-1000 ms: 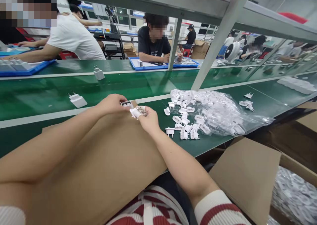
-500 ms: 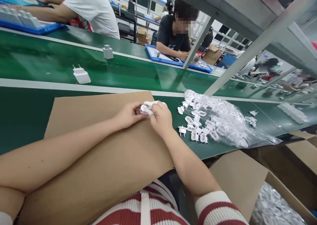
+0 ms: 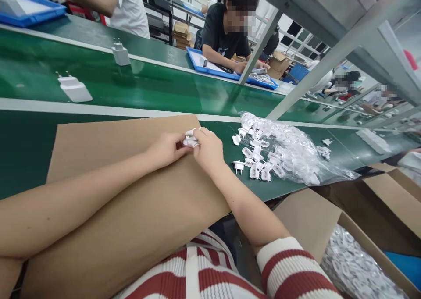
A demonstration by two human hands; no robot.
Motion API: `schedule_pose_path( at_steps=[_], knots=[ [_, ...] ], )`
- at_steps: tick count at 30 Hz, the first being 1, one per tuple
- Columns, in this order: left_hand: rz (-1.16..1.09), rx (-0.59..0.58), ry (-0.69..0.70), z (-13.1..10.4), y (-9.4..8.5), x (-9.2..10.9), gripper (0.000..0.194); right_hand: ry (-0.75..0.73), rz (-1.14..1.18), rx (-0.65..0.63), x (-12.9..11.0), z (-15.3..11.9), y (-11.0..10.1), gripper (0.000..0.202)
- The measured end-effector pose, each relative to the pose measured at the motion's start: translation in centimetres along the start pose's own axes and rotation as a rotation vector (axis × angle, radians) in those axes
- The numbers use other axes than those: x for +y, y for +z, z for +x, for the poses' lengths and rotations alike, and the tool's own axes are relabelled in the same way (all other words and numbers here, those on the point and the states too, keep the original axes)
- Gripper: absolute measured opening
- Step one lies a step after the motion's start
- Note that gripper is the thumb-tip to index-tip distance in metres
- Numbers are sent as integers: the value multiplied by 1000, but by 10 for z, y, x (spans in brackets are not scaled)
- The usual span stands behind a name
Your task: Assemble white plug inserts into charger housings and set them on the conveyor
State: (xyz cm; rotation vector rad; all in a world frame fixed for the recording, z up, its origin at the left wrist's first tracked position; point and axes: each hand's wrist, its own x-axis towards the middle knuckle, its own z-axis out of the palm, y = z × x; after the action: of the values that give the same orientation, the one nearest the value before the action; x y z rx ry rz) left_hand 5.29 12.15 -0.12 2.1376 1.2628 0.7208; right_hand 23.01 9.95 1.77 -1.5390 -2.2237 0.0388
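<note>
Since both hands are wrapped around it, the small white part (image 3: 190, 138) is hard to read, but here's what shows. It's held up just above the far right corner of a cardboard sheet (image 3: 95, 145) on the green bench (image 3: 226, 193). The left hand (image 3: 169, 149) has its end pinched between thumb and fingers, and the right hand (image 3: 208, 149) has a grip on the other side, fingers curled over the top.

Progress-wise, I'd call it mid-piece: the white part is in both hands, not set down, and whether it's one piece or two pressed together I can't tell. Two chargers (image 3: 75, 89) with pins on sit on the strip beyond and look finished to me. Plenty seems left, going by the loose plug pieces (image 3: 254, 172) right of the cardboard and the clear bag (image 3: 292, 154) full of them.

As for direction, its long axis looks to run roughly sideways, from one hand toward the other. No pins show on it, so which way it points is anyone's guess.
</note>
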Motion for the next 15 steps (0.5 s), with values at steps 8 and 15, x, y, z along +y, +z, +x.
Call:
schedule_pose_path(
  at_steps=[8,15],
  knots=[
    [187,-209,-68,19,-28,8,41,35,139,81,1,2,11,40],
    [431,19,-402,88,-82,-14,73,168,165,166,15,18,20,44]
  ],
)
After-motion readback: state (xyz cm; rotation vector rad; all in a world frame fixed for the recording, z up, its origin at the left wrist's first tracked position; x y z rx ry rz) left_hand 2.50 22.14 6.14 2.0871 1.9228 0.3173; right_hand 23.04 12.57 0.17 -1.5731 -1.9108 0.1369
